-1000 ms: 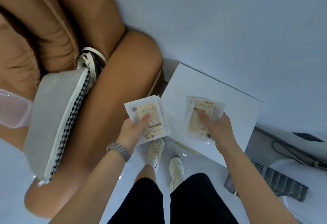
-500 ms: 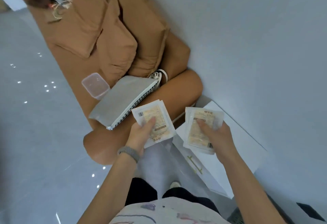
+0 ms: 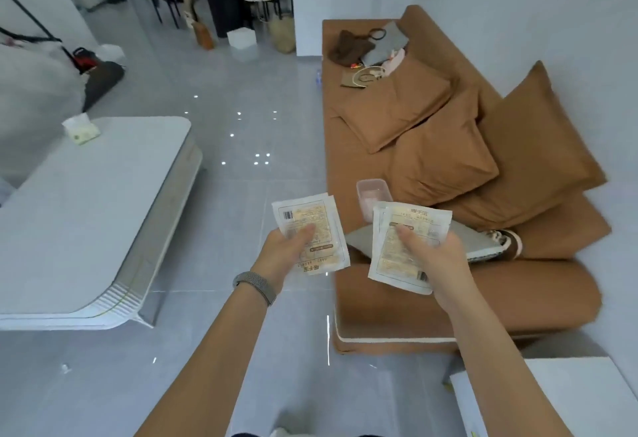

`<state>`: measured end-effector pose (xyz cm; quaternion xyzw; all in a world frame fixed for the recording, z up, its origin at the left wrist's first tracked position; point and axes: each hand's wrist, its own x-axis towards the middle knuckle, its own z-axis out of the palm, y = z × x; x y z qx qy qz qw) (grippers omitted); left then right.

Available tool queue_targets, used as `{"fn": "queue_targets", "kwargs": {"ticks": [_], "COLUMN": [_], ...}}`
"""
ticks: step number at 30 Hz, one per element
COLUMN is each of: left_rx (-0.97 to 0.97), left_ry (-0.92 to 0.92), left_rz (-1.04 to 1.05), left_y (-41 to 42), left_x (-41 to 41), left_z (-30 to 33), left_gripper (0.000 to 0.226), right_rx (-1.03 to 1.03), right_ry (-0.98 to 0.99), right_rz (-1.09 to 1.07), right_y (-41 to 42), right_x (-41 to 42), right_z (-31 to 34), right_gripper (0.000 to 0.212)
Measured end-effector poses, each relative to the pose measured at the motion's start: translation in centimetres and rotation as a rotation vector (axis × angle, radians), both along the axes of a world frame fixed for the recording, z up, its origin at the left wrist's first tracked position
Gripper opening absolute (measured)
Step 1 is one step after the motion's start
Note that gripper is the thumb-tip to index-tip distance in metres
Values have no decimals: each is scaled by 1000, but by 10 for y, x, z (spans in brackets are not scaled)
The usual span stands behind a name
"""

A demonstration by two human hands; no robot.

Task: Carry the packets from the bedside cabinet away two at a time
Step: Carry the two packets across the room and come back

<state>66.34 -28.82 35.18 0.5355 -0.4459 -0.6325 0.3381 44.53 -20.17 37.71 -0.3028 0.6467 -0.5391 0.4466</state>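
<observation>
Packets are in both hands, held up in front of the chest with the sofa (image 3: 448, 298) as the fixed mark: the left packets (image 3: 310, 234) hang over the floor just off the sofa's near end, and the right packets (image 3: 404, 247) hang over its armrest. The left hand (image 3: 283, 253) pinches its packets from below, thumb on the printed face, and a second edge peeking out behind suggests two. The right hand (image 3: 438, 257) pinches its packets the same way; again an offset edge hints at a pair. Both packets stand with their long axis running away from the body, roughly parallel and near each other. The bedside cabinet (image 3: 559, 398) lies behind the sofa's near end, low on the right hand's side, its visible top bare. Where the packets should go is not shown; the coffee table (image 3: 86, 212) lies well apart from the sofa on the left hand's side, probably a few steps off.
</observation>
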Motion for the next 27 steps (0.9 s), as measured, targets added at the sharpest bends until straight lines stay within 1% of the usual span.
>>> {"fn": "queue_targets", "kwargs": {"ticks": [5,8,10,13,17,21,25,27], "left_rx": [-37,-26,-37,-22,-39,-87,-87,-90], "left_ry": [-38,-29,-25,-32,-25,-10,30,42], "left_rz": [160,249,260,275,297,319,418,458], "left_y": [-41,-61,-77,-114,-183,-262,-331,-359], "left_x": [120,163,181,195,197,196,201,208], "left_z": [4,-3,-5,-8,-5,2,8,10], "left_gripper": [11,12,13,13,11,11,12,12], "right_rx": [-23,32,53,41,19,-10,-5,-9], "right_ry": [-8,-16,-15,18,39,57,67,103], "right_rz": [129,171,196,191,203,279,387,453], "right_y": [-68,-98,-121,-166,-246,-343,-436,-476], "right_x": [104,141,156,164,168,171,181,188], "right_z": [-3,-12,-14,-11,-7,-3,5,8], "right_gripper": [16,18,21,22,21,18,11,8]}}
